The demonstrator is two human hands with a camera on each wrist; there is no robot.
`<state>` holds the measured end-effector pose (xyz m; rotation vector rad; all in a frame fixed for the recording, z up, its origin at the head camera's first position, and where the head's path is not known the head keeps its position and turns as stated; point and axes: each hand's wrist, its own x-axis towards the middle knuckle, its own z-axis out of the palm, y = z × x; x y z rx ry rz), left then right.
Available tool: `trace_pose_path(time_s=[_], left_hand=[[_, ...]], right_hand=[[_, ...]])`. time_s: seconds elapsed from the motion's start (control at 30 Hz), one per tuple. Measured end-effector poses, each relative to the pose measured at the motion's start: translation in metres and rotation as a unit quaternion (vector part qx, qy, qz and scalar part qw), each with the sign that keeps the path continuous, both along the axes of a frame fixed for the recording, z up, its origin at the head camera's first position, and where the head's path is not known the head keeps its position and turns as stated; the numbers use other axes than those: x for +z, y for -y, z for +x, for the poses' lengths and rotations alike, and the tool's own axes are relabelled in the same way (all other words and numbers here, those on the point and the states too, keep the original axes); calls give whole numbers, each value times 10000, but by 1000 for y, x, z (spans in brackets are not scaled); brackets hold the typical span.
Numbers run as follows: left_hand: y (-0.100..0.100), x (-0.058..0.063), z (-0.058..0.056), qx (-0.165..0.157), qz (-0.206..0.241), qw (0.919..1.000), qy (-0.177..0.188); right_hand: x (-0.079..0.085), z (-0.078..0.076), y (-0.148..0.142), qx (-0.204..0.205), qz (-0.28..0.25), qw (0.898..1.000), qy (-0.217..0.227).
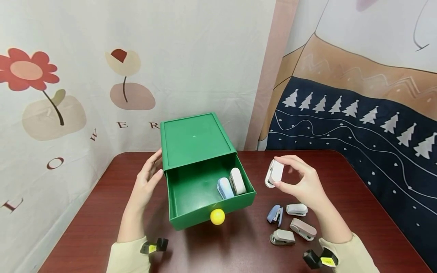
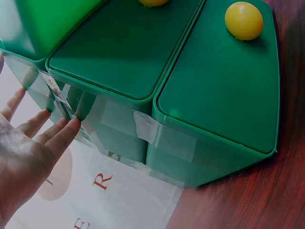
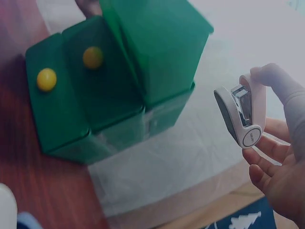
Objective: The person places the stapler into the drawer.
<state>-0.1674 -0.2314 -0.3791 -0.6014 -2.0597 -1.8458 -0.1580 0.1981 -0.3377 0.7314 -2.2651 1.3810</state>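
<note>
My right hand (image 1: 307, 185) pinches a pale stapler (image 1: 275, 172) between thumb and fingers, above the table to the right of the green drawer cabinet (image 1: 198, 140). In the right wrist view that stapler (image 3: 258, 102) shows its arms spread apart. The straight fingers of my left hand (image 1: 143, 187) touch the cabinet's taped left side; the left wrist view shows this hand (image 2: 28, 152) spread there. The top drawer (image 1: 186, 217) is pulled out. Inside, at its right, a light blue stapler (image 1: 225, 188) and a white stapler (image 1: 238, 181) stand side by side.
Several more staplers lie right of the drawer: a blue one (image 1: 275, 215), a white one (image 1: 296, 209), a pinkish one (image 1: 303, 229) and another pale one (image 1: 282, 237). A yellow knob (image 1: 217, 216) juts from the drawer front. Printed cloth (image 1: 205, 57) hangs behind the table.
</note>
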Motion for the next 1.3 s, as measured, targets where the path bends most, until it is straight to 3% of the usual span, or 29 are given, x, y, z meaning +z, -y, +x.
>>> trace_pose_path(time_s=[0.47,0.6,0.9,1.3], left_hand=[[1,1,0,-3,-90,9999,49],[2,0,-1,-15,-132,9999,49],[2,0,-2,-41,-111,9999,-26],[1,0,-1,22,-84,10000,12]], right_hand=[[24,3,37,560,-21,9982,200],[28,2,48,829,18,9965,70],[35,-5,70,1639,198,9858,-300],[46,-18,94,2289,731,9707,75]])
